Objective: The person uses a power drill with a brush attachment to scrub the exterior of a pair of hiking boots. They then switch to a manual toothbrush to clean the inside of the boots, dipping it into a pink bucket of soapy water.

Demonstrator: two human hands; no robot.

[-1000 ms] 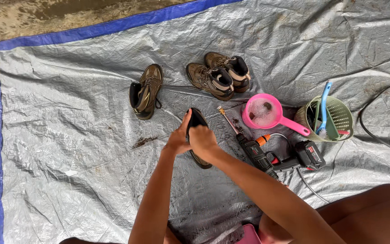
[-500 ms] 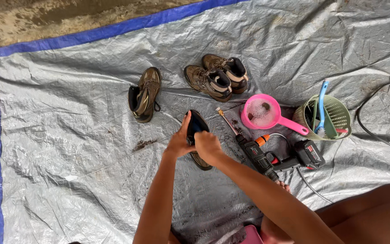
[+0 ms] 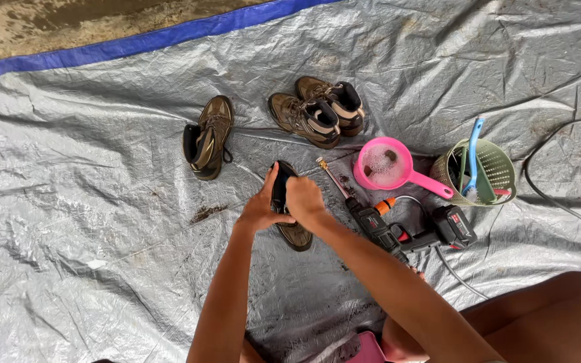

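Little has shifted; both hands, left (image 3: pixel 260 210) and right (image 3: pixel 304 199), stay clamped on the boot (image 3: pixel 285 208).

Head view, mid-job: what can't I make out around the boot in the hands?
- Boot: its upper is covered by the left hand and right hand; only the collar and the toe end show.
- Right hand: whether it holds a small tool is hidden by its own back.
- Basket: contents below the blue brush are screened by the mesh wall.
- Pink thing: cut off by the bottom edge.
- Hose: runs off the right edge.
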